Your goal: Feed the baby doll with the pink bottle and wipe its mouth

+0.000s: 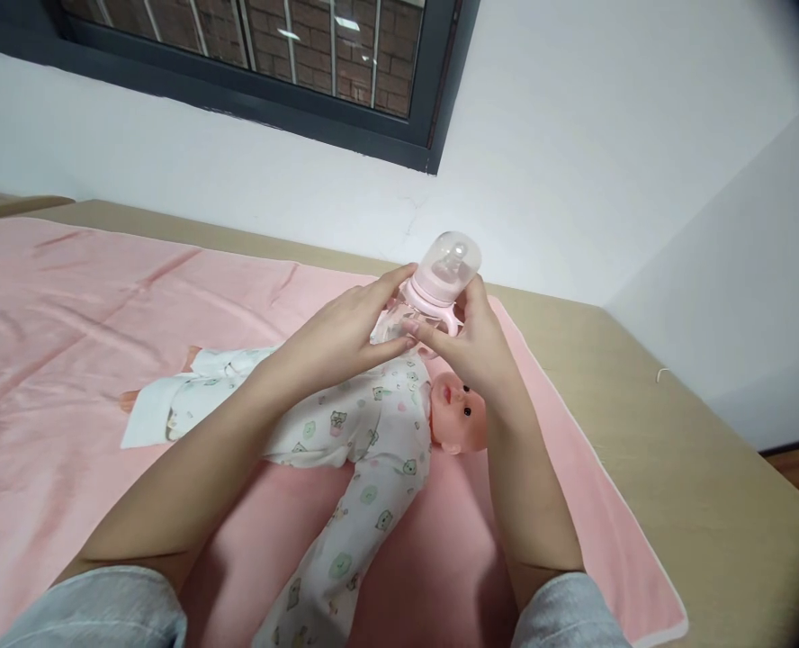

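Both my hands hold a clear baby bottle (433,290) with a pink collar and handle, tilted a little to the right. A see-through cap covers its teat. My left hand (345,333) grips the bottle's left side, thumb across the front. From the right, my right hand (471,342) wraps round it near the handle, its thumb meeting the left one. Beneath my arms lies a baby doll (457,414) in white clothes (345,423) printed with small animals. My right forearm hides part of its head, and my left forearm crosses its body.
A pink blanket (103,324) with a few creases lies under the doll on a light wooden table (588,360). Behind stands a white wall (541,162) with a dark-framed window (251,81). A small pale hook-shaped bit (661,373) is near the table's right edge.
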The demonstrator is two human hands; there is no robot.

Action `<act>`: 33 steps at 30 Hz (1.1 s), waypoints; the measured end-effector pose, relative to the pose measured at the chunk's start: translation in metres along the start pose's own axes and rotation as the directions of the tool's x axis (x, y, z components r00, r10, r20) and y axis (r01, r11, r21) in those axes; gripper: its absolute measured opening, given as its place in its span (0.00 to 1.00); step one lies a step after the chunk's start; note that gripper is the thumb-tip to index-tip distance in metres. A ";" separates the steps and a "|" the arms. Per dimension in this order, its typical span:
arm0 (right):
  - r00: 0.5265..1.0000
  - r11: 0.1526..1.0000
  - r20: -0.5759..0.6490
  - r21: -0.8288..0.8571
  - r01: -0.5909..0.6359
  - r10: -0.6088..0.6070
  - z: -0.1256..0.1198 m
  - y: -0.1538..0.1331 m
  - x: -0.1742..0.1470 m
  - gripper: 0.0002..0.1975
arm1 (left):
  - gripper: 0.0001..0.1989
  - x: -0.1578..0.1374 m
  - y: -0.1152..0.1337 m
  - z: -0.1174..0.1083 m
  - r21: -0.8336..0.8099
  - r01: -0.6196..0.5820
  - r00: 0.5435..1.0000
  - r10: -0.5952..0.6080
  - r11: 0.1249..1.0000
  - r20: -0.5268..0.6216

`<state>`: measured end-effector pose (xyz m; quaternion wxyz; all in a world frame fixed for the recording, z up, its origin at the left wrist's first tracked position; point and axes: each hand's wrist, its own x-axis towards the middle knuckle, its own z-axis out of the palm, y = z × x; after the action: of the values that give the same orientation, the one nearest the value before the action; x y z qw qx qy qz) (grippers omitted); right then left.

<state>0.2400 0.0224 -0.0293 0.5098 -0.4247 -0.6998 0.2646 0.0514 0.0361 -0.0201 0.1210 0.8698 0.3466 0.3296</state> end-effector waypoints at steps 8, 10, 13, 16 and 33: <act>1.000 1.000 -0.014 0.025 -0.003 0.004 0.018 0.000 -0.003 0.45 | 0.36 0.004 0.001 0.013 0.064 0.088 0.988 -0.079 0.994 -0.131; 1.000 0.998 -0.011 0.065 -0.020 0.021 0.019 -0.002 -0.003 0.49 | 0.34 0.004 0.000 0.013 0.055 0.077 0.987 -0.069 0.996 -0.143; 0.998 0.993 -0.028 0.104 -0.049 0.052 0.015 -0.004 -0.002 0.51 | 0.34 0.003 0.000 0.010 0.004 0.068 0.991 -0.067 0.998 -0.116; 0.998 0.995 -0.056 0.093 -0.036 0.042 0.010 -0.001 0.000 0.49 | 0.33 0.003 0.001 0.009 0.004 0.063 0.993 -0.062 0.998 -0.096; 0.905 0.994 -0.413 -0.074 0.075 -0.099 -0.058 0.041 0.026 0.31 | 0.29 0.015 -0.052 -0.001 0.119 0.197 0.974 -0.181 0.973 -0.133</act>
<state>0.3044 0.0614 -0.0295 0.6462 -0.4540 -0.6004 0.1253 0.0314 0.0845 -0.0349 0.0729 0.8172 0.4556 0.3454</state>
